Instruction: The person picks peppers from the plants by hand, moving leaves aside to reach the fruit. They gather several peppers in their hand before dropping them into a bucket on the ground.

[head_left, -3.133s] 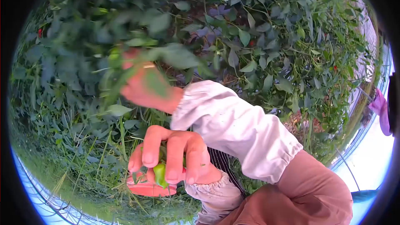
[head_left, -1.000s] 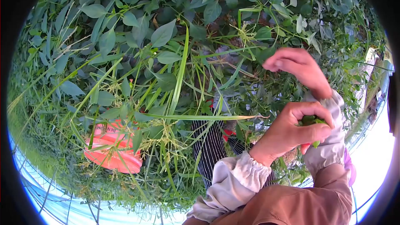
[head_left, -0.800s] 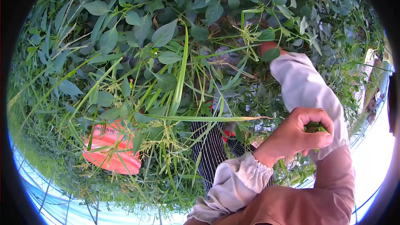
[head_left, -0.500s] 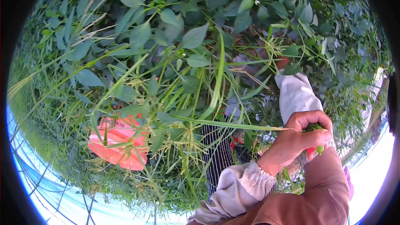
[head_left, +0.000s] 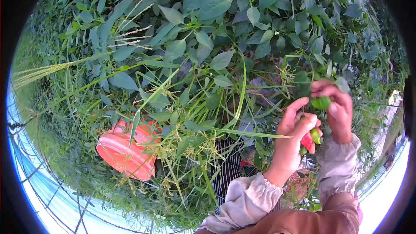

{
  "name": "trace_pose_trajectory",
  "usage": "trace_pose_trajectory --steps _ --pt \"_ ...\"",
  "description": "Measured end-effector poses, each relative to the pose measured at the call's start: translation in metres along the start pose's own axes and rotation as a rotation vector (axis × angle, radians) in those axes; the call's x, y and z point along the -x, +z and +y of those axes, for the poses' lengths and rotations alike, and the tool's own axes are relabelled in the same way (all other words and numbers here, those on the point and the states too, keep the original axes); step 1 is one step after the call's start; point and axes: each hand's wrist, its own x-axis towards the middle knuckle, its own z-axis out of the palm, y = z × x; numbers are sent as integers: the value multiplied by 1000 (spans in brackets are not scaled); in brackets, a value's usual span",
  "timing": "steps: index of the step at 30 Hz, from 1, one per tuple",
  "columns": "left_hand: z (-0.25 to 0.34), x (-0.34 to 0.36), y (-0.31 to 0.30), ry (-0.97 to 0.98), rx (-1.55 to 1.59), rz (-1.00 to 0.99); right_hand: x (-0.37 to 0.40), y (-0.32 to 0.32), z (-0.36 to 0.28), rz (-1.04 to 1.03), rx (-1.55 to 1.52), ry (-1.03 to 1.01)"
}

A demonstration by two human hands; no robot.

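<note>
My left hand point(head_left: 289, 141) is closed around several chilli peppers. A red pepper point(head_left: 307, 141) and a small green pepper point(head_left: 316, 136) stick out between its fingers. Just above and to the right, my right hand point(head_left: 340, 110), slightly blurred, grips a green pepper point(head_left: 320, 102) between thumb and fingers. That pepper is close to the fingertips of my left hand, beside the leaves of a pepper plant point(head_left: 221, 60).
An orange-red plastic bucket point(head_left: 125, 156) lies tilted among grass and weeds at the left. Long grass blades point(head_left: 253, 134) cross in front of my left hand. Striped trousers point(head_left: 225, 164) show below. Netting and wire point(head_left: 47, 190) run along the lower left.
My right hand, hidden in the foliage before, has come back toward me and now shows with a green pepper. My left hand has moved slightly left and its fingers have loosened around the peppers.
</note>
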Motion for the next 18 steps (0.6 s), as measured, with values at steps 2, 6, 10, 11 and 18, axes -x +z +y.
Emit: trace_pose_trajectory --steps 2,6,10,11,18 --pt "7 4 4 -50 23 -73 0 -1 -25 -158 235 -204" --pt "16 7 -1 -55 81 -120 -15 8 -44 -303 499 -400" --pt "21 12 -9 36 223 -116 -37 23 -27 -484 -138 -308" --pt "24 14 -11 31 273 -172 -42 38 -21 -421 -356 -142" --pt "28 20 -10 171 341 -529 -130 166 60 -406 124 -149"
